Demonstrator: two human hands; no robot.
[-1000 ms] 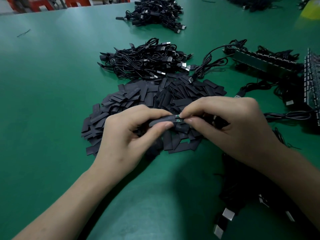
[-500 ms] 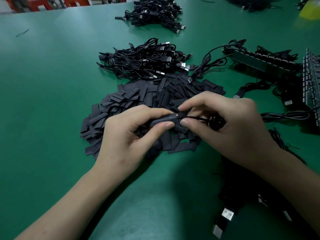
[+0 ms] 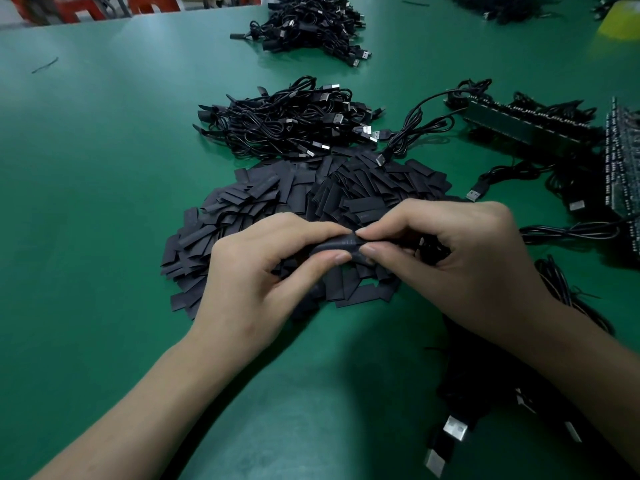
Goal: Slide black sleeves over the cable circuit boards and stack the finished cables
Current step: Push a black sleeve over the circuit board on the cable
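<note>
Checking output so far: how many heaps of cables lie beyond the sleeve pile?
3: the near heap just behind the sleeve pile, the far heap at centre back, the cropped heap at the top edge. More may lie out of frame.

Left grip (image 3: 252, 271) and right grip (image 3: 460, 258) bare, forearms (image 3: 145, 393) uncovered, fingernails (image 3: 341, 259) short and plain

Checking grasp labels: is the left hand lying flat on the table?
No, the left hand pinches the black sleeve between thumb and forefinger; the right hand pinches its other end.
</note>
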